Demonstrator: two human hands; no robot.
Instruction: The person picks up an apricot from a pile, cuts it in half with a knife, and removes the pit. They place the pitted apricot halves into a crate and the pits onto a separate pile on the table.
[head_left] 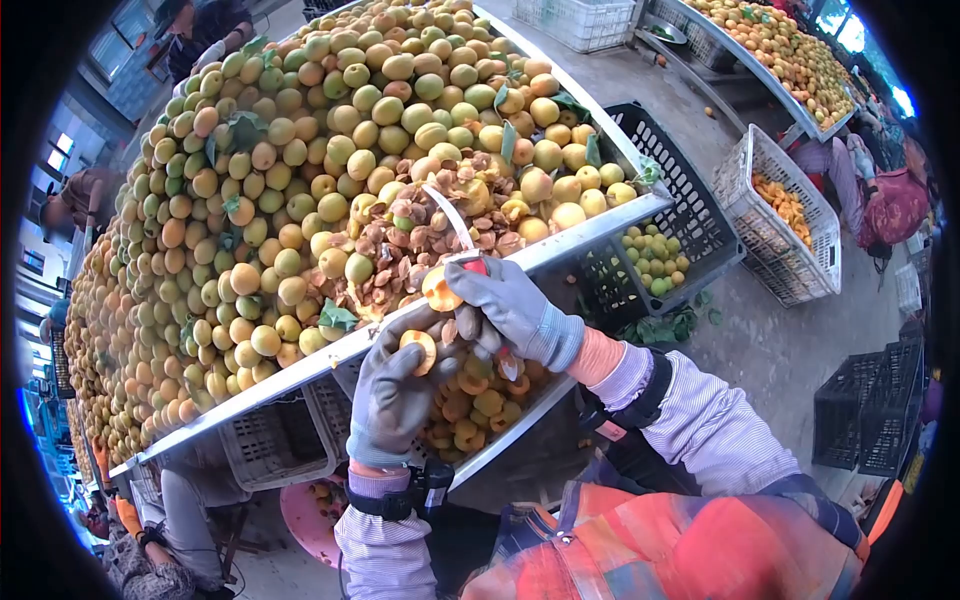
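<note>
My left hand (390, 395), in a grey glove, is closed around an apricot half (418, 352) with its cut face showing. Close beside it, my gloved right hand (520, 315) grips a knife (452, 218) by its red handle; the curved blade points up over the fruit. Another opened apricot piece (441, 289) sits at the right fingertips. Both hands are over the metal edge of a table heaped with whole apricots (290, 215). Brown pits (385, 240) lie piled just beyond the hands. Below them, cut apricots (475, 405) fill a container.
A black crate (690, 190) stands at the table's right corner, near green fruit (655, 260). Farther right, a white crate (785, 215) holds orange halves. Black crates (868, 410) and a pink basin (312, 520) are on the floor. Other people work around the tables.
</note>
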